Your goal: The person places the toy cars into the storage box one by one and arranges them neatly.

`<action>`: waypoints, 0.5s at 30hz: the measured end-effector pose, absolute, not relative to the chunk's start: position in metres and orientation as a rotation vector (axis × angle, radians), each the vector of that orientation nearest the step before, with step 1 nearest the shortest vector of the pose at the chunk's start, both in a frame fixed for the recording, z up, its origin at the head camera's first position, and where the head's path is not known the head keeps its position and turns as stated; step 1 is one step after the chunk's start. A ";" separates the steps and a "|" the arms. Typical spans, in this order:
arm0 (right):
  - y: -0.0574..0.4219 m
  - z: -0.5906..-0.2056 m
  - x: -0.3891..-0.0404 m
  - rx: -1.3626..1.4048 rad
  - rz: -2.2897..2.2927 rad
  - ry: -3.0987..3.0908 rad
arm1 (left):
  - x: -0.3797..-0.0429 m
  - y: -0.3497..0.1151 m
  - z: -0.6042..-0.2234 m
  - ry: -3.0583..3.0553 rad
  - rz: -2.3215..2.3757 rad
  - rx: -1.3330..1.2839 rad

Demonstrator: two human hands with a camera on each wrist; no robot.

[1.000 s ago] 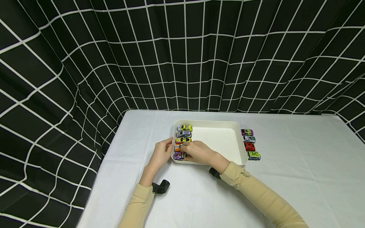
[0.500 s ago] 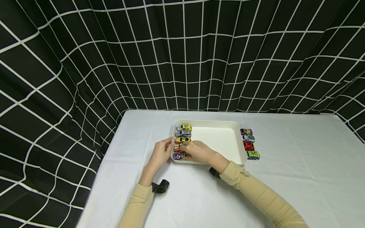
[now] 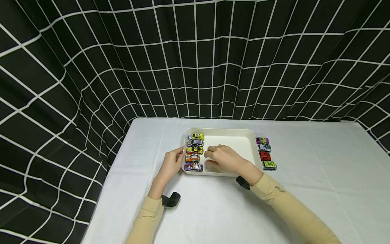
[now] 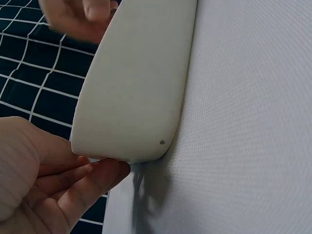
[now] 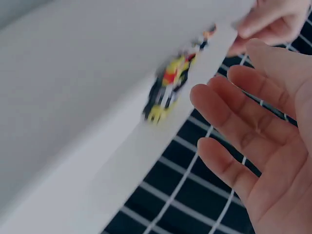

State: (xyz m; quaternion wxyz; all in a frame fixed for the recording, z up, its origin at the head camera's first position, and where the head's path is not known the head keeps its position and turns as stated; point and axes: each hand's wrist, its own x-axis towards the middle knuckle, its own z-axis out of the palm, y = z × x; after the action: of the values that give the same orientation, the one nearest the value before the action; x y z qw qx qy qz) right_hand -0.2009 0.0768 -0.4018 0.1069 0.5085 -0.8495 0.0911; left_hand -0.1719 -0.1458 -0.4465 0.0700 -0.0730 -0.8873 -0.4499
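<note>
Two beige sleeves (image 3: 295, 206) reach in from the near edge, the right one marked with dark lettering, and two black devices (image 3: 171, 199), one on each of my wrists, face forward. My left hand (image 3: 169, 166) rests its fingers against the outside of the left wall of one white tray (image 3: 237, 140), touching it without wrapping round it. My right hand (image 3: 226, 158), relaxed and holding nothing, hangs above the tray with its fingers slightly bent, just beside the parked row.

Nine toy cars are in sight. Five stand inside the tray, stacked side by side along its left wall: nearest me a purple car (image 3: 193, 166), then an orange car (image 3: 192, 158), a yellow-and-red car (image 3: 194, 150), a silver car (image 3: 195, 143) and, at the far end, a yellow car (image 3: 196, 136). Four more line up outside, just beside the right wall: a lime-green car (image 3: 269, 165), a red car (image 3: 265, 156), a pale grey car (image 3: 264, 147) and, farthest, a purple-and-green car (image 3: 262, 140).

Beneath everything spreads a white cloth (image 3: 201, 210), lightly creased, covering the table. Behind it and round both sides of the room hangs a black curtain (image 3: 210, 67), crossed by a white grid that bends with its folds.
</note>
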 end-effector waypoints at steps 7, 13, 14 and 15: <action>0.119 -0.392 -0.198 1.436 0.323 -2.506 | -0.172 -0.145 -0.446 -2.680 -1.350 -0.204; 0.157 -0.388 -0.193 1.348 0.342 -2.506 | -0.172 -0.146 -0.447 -2.682 -1.346 -0.209; 0.162 -0.388 -0.192 1.337 0.347 -2.508 | -0.172 -0.146 -0.447 -2.681 -1.346 -0.208; 0.168 -0.388 -0.192 1.326 0.356 -2.511 | -0.172 -0.146 -0.447 -2.681 -1.344 -0.208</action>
State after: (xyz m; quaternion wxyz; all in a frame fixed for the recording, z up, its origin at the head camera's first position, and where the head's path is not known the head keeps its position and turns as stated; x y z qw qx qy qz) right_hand -0.1916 0.1682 -0.3878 0.1394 0.4588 -0.8688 0.1231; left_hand -0.1717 -0.1455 -0.4466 0.0677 -0.0689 -0.8897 -0.4461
